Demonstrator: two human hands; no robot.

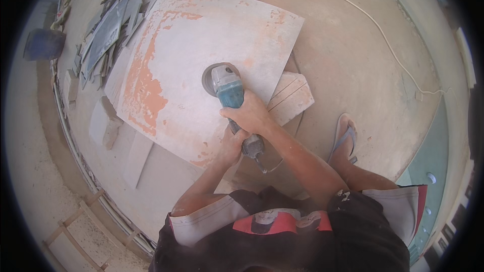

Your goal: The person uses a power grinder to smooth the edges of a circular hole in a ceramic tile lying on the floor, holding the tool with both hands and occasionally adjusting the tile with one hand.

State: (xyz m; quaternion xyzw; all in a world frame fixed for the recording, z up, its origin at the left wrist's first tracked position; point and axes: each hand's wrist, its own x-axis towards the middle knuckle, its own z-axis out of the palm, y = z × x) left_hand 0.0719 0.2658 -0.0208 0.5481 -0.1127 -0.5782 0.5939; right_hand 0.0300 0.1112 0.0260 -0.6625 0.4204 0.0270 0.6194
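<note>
Both of my hands are closed around a teal and grey angle grinder (231, 95). My right hand (252, 113) wraps the body just behind the silver gear head. Lower down, my left hand (233, 143) grips the tool's rear part, near the dark end where the cord leaves. The round grinding disc (214, 78) lies against or just over a large pale slab (191, 50); I cannot tell whether it touches. Orange patches mark the slab's left side and far edge, while its middle is whitish. My right arm partly covers the slab's near right edge.
Pale blocks (295, 98) stand under or beside the slab, with another block (105, 121) at its left. Broken grey sheets (108, 30) are piled at the far left, near a dark blue bucket (44, 44). A light cable (373, 20) crosses the dusty floor. My sandalled foot (344, 138) is at right.
</note>
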